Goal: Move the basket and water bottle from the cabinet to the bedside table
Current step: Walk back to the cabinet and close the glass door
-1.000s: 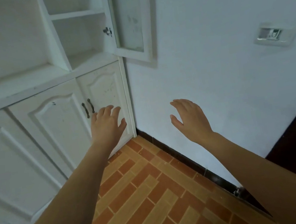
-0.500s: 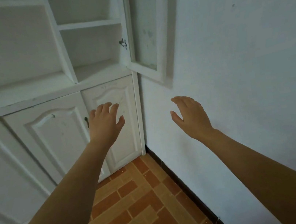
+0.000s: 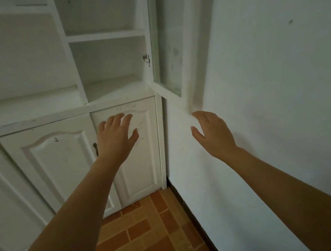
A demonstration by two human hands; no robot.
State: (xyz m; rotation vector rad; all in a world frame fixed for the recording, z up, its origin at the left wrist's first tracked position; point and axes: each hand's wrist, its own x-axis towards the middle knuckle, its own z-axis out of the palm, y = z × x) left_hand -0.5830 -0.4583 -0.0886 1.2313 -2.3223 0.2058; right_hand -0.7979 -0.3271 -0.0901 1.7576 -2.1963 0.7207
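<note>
Head view: both hands, left hand point(image 3: 116, 139) and right hand point(image 3: 215, 133), spread empty before cabinet point(image 3: 55, 111).

Matt white painted-wood cabinet point(image 3: 114, 103); smooth tiled floor point(image 3: 147, 242)

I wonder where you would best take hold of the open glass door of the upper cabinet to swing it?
Grip the glass door by its free lower corner, with the right hand coming from below. It stands swung out against the wall and shows no knob; that corner hangs just above the fingertips.

White cabinet point(image 3: 112, 94) stands against the wall, glass door point(image 3: 165, 39) swung open
</note>
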